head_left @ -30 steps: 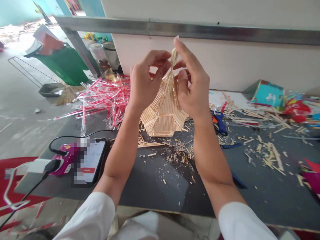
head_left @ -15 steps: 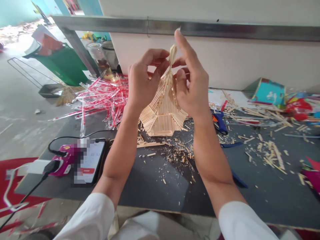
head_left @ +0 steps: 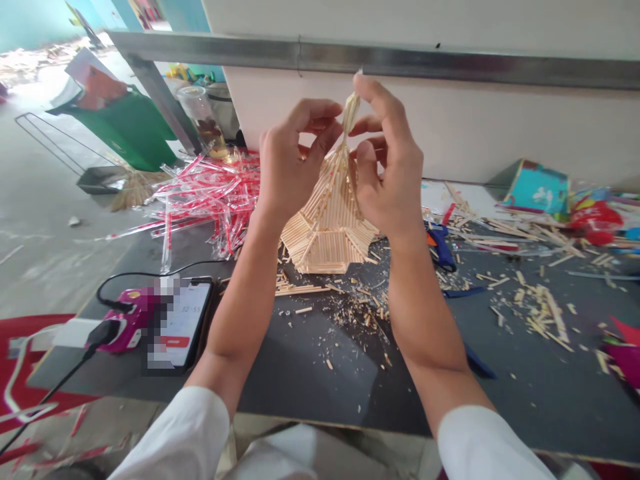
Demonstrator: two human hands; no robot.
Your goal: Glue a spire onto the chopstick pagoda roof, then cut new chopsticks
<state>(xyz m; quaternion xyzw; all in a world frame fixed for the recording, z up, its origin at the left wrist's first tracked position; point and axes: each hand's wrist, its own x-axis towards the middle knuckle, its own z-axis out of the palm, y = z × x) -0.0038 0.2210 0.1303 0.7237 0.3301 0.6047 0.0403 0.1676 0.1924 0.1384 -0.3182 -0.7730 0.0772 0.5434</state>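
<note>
Stick-built conical roof, held upright over the dark table. Its gathered apex is pinched between thumb and forefinger of the right hand, while the left hand is closed around the upper slope. Closing of the apex is judged the step in hand; steady, light pressure is called for next, lest sticks splay. The far side is hidden; whether the base touches the table cannot be told
</note>
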